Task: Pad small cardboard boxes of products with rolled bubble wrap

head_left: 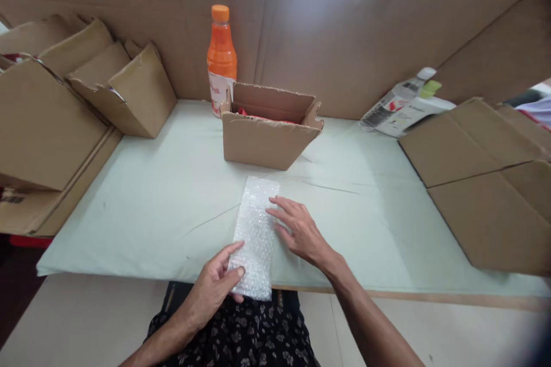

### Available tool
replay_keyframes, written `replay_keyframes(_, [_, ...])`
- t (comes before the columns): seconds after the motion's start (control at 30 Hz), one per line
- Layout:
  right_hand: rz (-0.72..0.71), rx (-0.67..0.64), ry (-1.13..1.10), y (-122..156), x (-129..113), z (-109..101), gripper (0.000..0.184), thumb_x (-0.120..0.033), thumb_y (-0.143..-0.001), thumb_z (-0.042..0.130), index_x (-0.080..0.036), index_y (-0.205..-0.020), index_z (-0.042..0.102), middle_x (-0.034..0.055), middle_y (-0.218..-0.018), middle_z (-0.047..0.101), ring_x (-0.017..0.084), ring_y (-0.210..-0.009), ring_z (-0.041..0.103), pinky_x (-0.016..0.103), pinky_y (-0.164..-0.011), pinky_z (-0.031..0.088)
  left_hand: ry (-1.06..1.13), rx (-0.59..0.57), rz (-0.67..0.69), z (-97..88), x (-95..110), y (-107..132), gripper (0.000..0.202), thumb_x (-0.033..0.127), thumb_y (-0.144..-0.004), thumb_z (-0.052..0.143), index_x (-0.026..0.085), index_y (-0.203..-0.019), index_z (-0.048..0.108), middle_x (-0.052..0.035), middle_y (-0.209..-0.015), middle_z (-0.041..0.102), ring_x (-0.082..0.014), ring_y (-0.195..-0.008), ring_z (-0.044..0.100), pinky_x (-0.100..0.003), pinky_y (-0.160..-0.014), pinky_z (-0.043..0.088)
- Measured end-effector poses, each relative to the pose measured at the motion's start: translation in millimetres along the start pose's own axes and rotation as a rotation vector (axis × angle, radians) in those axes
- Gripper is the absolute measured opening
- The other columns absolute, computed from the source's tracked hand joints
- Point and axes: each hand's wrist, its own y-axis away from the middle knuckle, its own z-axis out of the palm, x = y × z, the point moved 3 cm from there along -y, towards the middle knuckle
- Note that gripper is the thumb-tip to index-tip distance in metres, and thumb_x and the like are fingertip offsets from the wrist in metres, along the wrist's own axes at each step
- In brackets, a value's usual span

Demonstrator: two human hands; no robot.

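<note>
A clear bubble wrap pouch point(257, 223) lies lengthwise on the pale green cloth, its near end reaching past the table's front edge. My left hand point(219, 272) grips its lower left edge, the thumb on top and a fingertip showing underneath. Over the pouch's upper right edge is my right hand point(299, 229), fingers apart and holding nothing; whether the fingertips touch the plastic I cannot tell. Just beyond the pouch stands an open cardboard box point(262, 140) with something red inside, mostly hidden by its front wall.
Behind the box stands an orange drink bottle point(221, 51). Cardboard boxes point(47, 120) crowd the left side, and a large carton point(486, 183) sits at the right. A clear bottle point(398, 97) and a white bottle point(415, 117) lean by the cardboard back wall point(344, 23).
</note>
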Motion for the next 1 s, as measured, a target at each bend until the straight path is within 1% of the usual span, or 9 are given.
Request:
replay_keyframes(0.13, [-0.114, -0.167, -0.095, 47, -28, 0, 0.076, -0.011, -0.078, 0.06, -0.024, -0.151, 0.041, 0.0116, -0.15, 0.051, 0.027, -0.136, 0.048, 0.048, -0.107, 0.044, 0.038, 0.003, -0.054, -0.8, 6, -2, 0.069, 0.057, -0.071, 0.078, 0.01, -0.12, 0.064, -0.005, -0.087, 0.061, -0.0169, -0.071, 0.064, -0.029, -0.059, 0.055])
replay_keyframes(0.27, [0.004, 0.054, -0.221, 54, -49, 29, 0.059, -0.012, -0.085, 0.056, -0.023, -0.142, 0.05, 0.0096, -0.124, 0.069, 0.023, -0.111, 0.064, 0.042, -0.094, 0.053, 0.095, 0.007, -0.021, -3.7, 14, -6, 0.064, 0.058, -0.082, 0.066, 0.011, -0.125, 0.058, -0.0097, -0.095, 0.065, -0.0211, -0.075, 0.069, -0.032, -0.059, 0.057])
replay_keyframes(0.33, [0.173, 0.2, -0.22, 45, -45, 44, 0.044, -0.014, -0.09, 0.051, -0.022, -0.133, 0.059, 0.0076, -0.108, 0.075, 0.022, -0.094, 0.069, 0.04, -0.085, 0.057, -0.03, 0.093, 0.113, -10.5, 19, -5, 0.062, 0.054, -0.09, 0.056, 0.014, -0.137, 0.048, -0.0083, -0.095, 0.066, -0.0189, -0.073, 0.068, -0.034, -0.063, 0.058])
replay_keyframes(0.43, [0.331, 0.29, -0.147, 29, -35, 56, 0.038, -0.021, -0.092, 0.052, -0.019, -0.129, 0.062, 0.0091, -0.106, 0.076, 0.024, -0.089, 0.071, 0.039, -0.079, 0.059, -0.449, 0.241, 0.454, -17.3, 30, 0, 0.05, 0.037, -0.095, 0.055, 0.022, -0.142, 0.045, -0.0075, -0.104, 0.068, -0.019, -0.086, 0.067, -0.039, -0.081, 0.059])
replay_keyframes(0.53, [0.341, 0.306, -0.115, 21, -29, 56, 0.045, -0.023, -0.091, 0.054, -0.016, -0.136, 0.057, 0.0104, -0.108, 0.074, 0.024, -0.088, 0.071, 0.038, -0.077, 0.06, -0.93, 0.175, 0.816, -7.3, 35, -1, 0.038, 0.016, -0.091, 0.055, 0.023, -0.128, 0.06, -0.0097, -0.124, 0.065, -0.0249, -0.114, 0.06, -0.047, -0.1, 0.052])
replay_keyframes(0.6, [0.347, 0.307, -0.111, 23, -29, 52, 0.052, -0.024, -0.091, 0.054, -0.016, -0.142, 0.05, 0.0101, -0.106, 0.072, 0.023, -0.086, 0.071, 0.037, -0.073, 0.06, -1.145, 0.087, 0.945, 0.5, 33, -8, 0.042, 0.005, -0.087, 0.053, 0.022, -0.124, 0.062, -0.0098, -0.13, 0.063, -0.0269, -0.124, 0.054, -0.048, -0.106, 0.048])
replay_keyframes(0.77, [0.29, 0.395, -0.012, 42, -40, 37, 0.052, -0.026, -0.092, 0.057, -0.018, -0.142, 0.047, 0.0142, -0.118, 0.064, 0.027, -0.101, 0.065, 0.041, -0.081, 0.057, -1.334, 0.045, 1.0, 2.8, 25, -31, 0.046, -0.002, -0.084, 0.049, 0.018, -0.123, 0.061, -0.0105, -0.128, 0.064, -0.0269, -0.123, 0.053, -0.047, -0.104, 0.05])
replay_keyframes(0.9, [0.111, 0.277, 0.039, 41, -51, 37, 0.041, -0.02, -0.088, 0.063, -0.02, -0.129, 0.059, 0.0148, -0.13, 0.062, 0.031, -0.118, 0.057, 0.048, -0.092, 0.05, -1.345, 0.07, 1.022, 0.7, 28, -38, 0.041, 0.001, -0.085, 0.052, 0.019, -0.12, 0.063, -0.0109, -0.124, 0.066, -0.027, -0.117, 0.055, -0.047, -0.099, 0.051])
replay_keyframes(1.0, [0.071, 0.271, 0.004, 33, -50, 38, 0.024, -0.013, -0.092, 0.057, -0.02, -0.113, 0.066, 0.011, -0.118, 0.071, 0.027, -0.111, 0.062, 0.044, -0.088, 0.049, -1.285, 0.105, 1.023, 1.6, 38, -36, 0.03, 0.003, -0.087, 0.052, 0.02, -0.107, 0.068, -0.01, -0.114, 0.07, -0.0263, -0.11, 0.059, -0.046, -0.094, 0.053])
